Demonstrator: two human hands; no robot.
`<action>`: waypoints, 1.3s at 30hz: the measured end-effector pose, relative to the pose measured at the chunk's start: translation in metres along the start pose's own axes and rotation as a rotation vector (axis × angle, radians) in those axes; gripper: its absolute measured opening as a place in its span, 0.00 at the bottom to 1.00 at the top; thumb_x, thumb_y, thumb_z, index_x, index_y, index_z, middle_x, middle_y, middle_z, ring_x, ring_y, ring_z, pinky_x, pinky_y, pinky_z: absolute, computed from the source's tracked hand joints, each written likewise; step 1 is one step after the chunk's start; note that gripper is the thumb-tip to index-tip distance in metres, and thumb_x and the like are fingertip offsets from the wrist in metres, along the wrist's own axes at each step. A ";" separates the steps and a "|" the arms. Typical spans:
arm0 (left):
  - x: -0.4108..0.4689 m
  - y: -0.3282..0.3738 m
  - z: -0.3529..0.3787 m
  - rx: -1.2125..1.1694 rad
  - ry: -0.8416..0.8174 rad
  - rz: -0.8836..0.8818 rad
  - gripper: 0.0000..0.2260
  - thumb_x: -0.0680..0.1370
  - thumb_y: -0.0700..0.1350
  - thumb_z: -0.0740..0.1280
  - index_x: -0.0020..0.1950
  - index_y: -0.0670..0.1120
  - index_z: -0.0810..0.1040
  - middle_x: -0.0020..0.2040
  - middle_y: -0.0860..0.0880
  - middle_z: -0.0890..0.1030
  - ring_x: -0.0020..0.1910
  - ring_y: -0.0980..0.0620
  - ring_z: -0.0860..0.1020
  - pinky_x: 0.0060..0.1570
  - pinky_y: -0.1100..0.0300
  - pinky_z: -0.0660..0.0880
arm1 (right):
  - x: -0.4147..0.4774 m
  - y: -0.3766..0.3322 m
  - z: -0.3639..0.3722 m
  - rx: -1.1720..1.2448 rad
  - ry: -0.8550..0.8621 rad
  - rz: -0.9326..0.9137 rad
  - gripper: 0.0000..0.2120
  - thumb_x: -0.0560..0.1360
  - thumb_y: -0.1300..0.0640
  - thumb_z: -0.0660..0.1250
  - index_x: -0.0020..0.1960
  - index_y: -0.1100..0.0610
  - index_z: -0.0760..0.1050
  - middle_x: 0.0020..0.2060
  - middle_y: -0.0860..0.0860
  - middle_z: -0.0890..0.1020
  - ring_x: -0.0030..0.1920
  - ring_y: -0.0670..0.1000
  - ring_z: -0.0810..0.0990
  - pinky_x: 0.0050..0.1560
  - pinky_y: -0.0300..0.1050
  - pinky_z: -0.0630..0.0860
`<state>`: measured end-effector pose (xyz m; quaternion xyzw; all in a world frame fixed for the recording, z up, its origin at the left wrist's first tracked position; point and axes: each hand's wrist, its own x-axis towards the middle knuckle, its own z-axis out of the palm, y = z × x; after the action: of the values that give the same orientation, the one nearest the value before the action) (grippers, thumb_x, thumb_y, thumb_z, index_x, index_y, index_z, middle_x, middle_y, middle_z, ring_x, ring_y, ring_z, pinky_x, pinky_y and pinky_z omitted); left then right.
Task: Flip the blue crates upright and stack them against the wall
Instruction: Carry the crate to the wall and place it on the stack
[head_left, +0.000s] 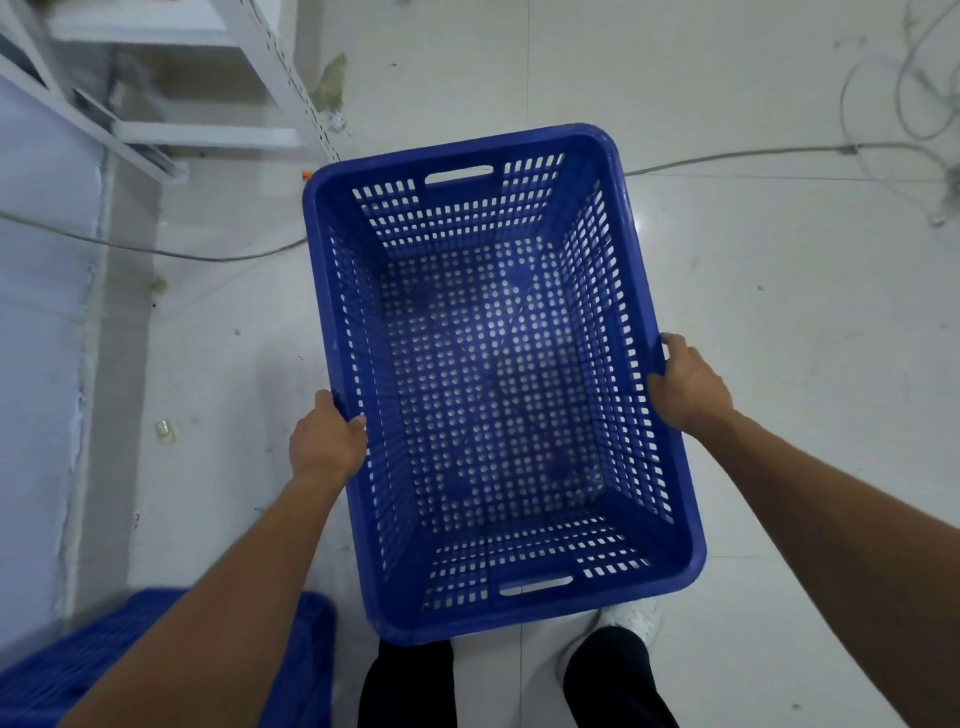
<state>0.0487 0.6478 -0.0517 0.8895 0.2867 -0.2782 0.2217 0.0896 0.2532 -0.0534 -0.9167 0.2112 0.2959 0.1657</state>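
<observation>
Pale tiled floor (779, 364) fills most of the view, with a white shelf frame (171, 98) way out past the left hand. Between both hands is the big blue crate (493, 374), open side up, empty, and it looks held off the floor. The left hand (327, 441) is curled tight over the left rim, and the right hand (688, 387) is clamped on the right rim. Another blue crate (156, 665) sits under the left forearm. Thin cables (737, 156) trail beyond the right hand.
</observation>
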 end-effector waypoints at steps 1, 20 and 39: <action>0.000 0.000 0.000 0.011 -0.004 -0.002 0.18 0.81 0.48 0.65 0.68 0.42 0.68 0.62 0.41 0.79 0.54 0.40 0.81 0.48 0.50 0.77 | 0.000 0.000 0.002 0.020 0.012 0.020 0.25 0.79 0.57 0.58 0.75 0.52 0.58 0.64 0.57 0.74 0.55 0.62 0.78 0.53 0.55 0.75; -0.022 0.006 -0.012 -0.041 0.092 0.083 0.15 0.77 0.39 0.67 0.62 0.40 0.67 0.57 0.41 0.78 0.46 0.45 0.77 0.43 0.52 0.75 | -0.015 0.013 -0.002 0.270 0.054 0.171 0.09 0.76 0.53 0.63 0.54 0.53 0.68 0.48 0.51 0.77 0.48 0.56 0.79 0.49 0.54 0.78; -0.295 0.085 -0.230 -0.090 0.323 0.164 0.12 0.76 0.40 0.64 0.58 0.40 0.71 0.51 0.43 0.79 0.45 0.44 0.78 0.46 0.48 0.77 | -0.244 0.011 -0.245 0.331 0.418 -0.078 0.15 0.79 0.45 0.60 0.46 0.57 0.67 0.35 0.50 0.73 0.30 0.49 0.69 0.32 0.44 0.63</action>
<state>-0.0132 0.5986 0.3234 0.9322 0.2572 -0.0995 0.2344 0.0208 0.2093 0.2823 -0.9259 0.2507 0.0549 0.2773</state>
